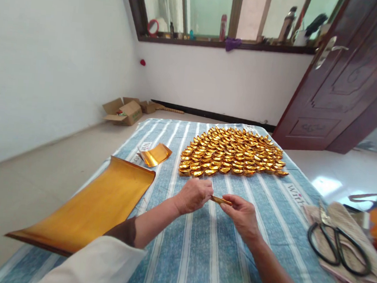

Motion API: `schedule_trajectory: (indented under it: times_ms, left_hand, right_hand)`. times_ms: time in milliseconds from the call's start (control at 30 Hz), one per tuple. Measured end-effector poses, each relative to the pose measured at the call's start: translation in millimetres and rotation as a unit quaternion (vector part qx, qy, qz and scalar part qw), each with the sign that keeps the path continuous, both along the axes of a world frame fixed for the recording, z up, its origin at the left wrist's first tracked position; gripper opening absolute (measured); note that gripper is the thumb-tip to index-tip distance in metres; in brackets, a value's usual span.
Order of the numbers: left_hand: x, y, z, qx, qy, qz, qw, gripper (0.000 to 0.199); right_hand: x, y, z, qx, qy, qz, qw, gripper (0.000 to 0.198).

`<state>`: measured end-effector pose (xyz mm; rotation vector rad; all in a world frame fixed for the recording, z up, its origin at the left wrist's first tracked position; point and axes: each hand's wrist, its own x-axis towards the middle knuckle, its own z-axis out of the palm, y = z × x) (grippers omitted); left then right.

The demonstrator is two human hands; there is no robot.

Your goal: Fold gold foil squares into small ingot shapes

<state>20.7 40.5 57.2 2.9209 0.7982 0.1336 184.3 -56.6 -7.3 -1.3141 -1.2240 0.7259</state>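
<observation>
Both ends of a slim, shiny gold folded piece (219,200) are pinched between my closed fingertips, left hand (195,195) and right hand (242,213) one apiece. Beyond my fingers lie many glossy gold boat shapes (234,154); left of my fingers, a large orange-gold sheet (94,201).

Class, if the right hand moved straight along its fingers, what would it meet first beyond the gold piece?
Probably the left hand, at the far end of the gold piece, though depth is unclear.
</observation>
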Motion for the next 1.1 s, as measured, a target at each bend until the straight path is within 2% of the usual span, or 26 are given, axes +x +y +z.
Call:
schedule_trajectory:
  times_ms: [67, 133, 200, 267, 367, 467, 600, 700, 800, 900, 1100]
  left_hand:
    - [-7.4, -5.2, -12.6, 0.098, -0.057, -0.036, 0.993, 0.024]
    - [-14.2, -10.6, -28.3, 0.155, -0.124, -0.051, 0.979, 0.025]
    - [-20.3, -16.3, -44.2, 0.160, -0.183, -0.047, 0.969, 0.024]
    - [-25.6, -22.3, -57.5, 0.138, -0.213, -0.036, 0.966, 0.024]
    - [-32.2, -31.1, -69.1, 0.087, -0.217, -0.020, 0.972, 0.023]
    - [-36.2, -37.8, -70.7, 0.028, -0.221, -0.003, 0.975, 0.019]
    - [-35.8, -42.0, -65.6, -0.051, -0.229, 0.035, 0.972, 0.018]
    - [-32.4, -42.6, -63.3, -0.092, -0.232, 0.059, 0.967, 0.016]
    - [-29.1, -42.5, -64.0, -0.108, -0.242, 0.087, 0.960, 0.009]
    - [-28.0, -42.1, -65.8, -0.111, -0.249, 0.096, 0.957, 0.003]
    - [-30.1, -41.9, -68.8, -0.114, -0.238, 0.089, 0.961, 0.013]
  right_hand:
    - [-7.0, -5.9, 4.6, 0.101, -0.130, 0.001, 0.986, 0.011]
    - [-15.2, -12.9, 6.0, 0.200, -0.264, 0.011, 0.944, 0.017]
    - [-22.7, -18.6, 4.0, 0.257, -0.377, 0.026, 0.890, 0.022]
    - [-28.3, -22.1, -0.7, 0.284, -0.455, 0.034, 0.844, 0.021]
    - [-32.8, -24.8, -8.5, 0.289, -0.513, 0.049, 0.807, 0.020]
    - [-33.7, -27.2, -10.9, 0.261, -0.520, 0.082, 0.809, 0.019]
    - [-28.8, -30.7, -5.3, 0.206, -0.458, 0.135, 0.854, 0.022]
    - [-21.9, -31.8, -1.8, 0.183, -0.438, 0.158, 0.866, 0.026]
    - [-16.5, -30.7, -2.8, 0.179, -0.447, 0.171, 0.860, 0.026]
    - [-14.3, -28.9, -6.6, 0.178, -0.459, 0.155, 0.856, 0.024]
    - [-12.0, -24.8, -13.6, 0.165, -0.425, 0.116, 0.882, 0.019]
